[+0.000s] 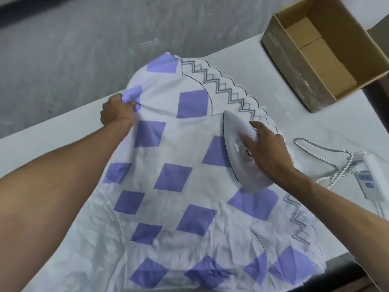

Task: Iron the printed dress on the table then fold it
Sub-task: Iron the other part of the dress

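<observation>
- The printed dress [189, 207] lies nearest, spread flat on the white-covered table [52, 148]. It is white cloth with purple diamond patches. Its near part is heavily creased and reaches the table's near edge.
- The dress's far and right edges are scalloped, with a grey zigzag trim running just inside them.
- Both forearms are bare and reach out over the dress, one from each side.
- The left hand [116, 112] is at the far-left edge of the dress. Its fingers are curled round a bunch of cloth there, and a fold of purple patch shows above the knuckles. The cloth runs taut from this grip across to the iron.
- The right hand [267, 152] is on the right part of the dress, wrapped round the handle of the iron [237, 148], with the thumb lying on the handle's near side.
- The iron is white and sits sole-down on the dress, nose pointing to the far edge, just beside the zigzag trim.
- To the right of the dress, a braided cord [345, 165] loops over the table and meets a white power strip [372, 175] near the right table edge.
- Beyond the dress to the far right, an open cardboard box [294, 66] stands on the table corner, well apart from the cloth.
- Past the dress's far edge, grey floor [63, 49] shows.
</observation>
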The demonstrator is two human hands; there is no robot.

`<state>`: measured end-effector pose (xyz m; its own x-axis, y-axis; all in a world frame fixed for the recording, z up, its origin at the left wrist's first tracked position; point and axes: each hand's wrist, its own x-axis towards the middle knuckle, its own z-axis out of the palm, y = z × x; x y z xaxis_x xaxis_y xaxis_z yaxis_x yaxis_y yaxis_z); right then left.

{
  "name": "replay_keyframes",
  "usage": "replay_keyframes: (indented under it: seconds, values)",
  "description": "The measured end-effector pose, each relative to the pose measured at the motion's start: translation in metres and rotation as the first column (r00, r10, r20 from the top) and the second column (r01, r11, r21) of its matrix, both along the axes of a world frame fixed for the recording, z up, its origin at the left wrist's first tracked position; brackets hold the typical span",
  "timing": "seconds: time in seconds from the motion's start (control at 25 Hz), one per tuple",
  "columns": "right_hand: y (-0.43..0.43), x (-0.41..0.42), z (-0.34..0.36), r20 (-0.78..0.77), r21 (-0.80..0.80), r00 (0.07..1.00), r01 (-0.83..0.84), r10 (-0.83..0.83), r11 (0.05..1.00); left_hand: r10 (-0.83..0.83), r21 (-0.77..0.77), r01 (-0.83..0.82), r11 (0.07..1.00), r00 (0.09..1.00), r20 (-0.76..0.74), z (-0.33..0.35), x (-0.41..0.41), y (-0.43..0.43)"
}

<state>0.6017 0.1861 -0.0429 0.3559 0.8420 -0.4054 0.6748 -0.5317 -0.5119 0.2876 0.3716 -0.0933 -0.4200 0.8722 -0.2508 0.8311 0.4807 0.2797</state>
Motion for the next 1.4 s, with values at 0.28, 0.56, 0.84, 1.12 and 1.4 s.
replay_keyframes:
  seconds: [0.28,0.56,0.84,1.12,1.4]
  values:
    - [-0.004,-0.006,0.008,0.004,0.002,1.000,-0.030,0.030,1.000,-0.343,-0.038,0.343,0.939,0.939,0.005,-0.006,0.012,-0.065]
    - [-0.058,-0.033,0.026,-0.002,-0.024,0.974,-0.226,0.226,0.974,-0.541,-0.087,0.535,0.840,0.835,-0.099,-0.015,-0.047,-0.283]
    - [-0.139,-0.109,0.039,-0.100,-0.073,0.885,-0.463,0.455,0.883,-0.528,-0.385,0.484,0.786,0.849,-0.010,-0.010,-0.117,-0.401]
    - [-0.181,-0.203,0.019,-0.118,-0.019,0.841,-0.534,0.529,0.845,-0.563,-0.230,0.570,0.789,0.820,0.103,-0.010,-0.151,-0.394]
    - [-0.197,-0.288,0.002,-0.053,0.054,0.841,-0.536,0.538,0.843,-0.597,-0.194,0.579,0.792,0.801,-0.045,-0.036,-0.163,-0.400]
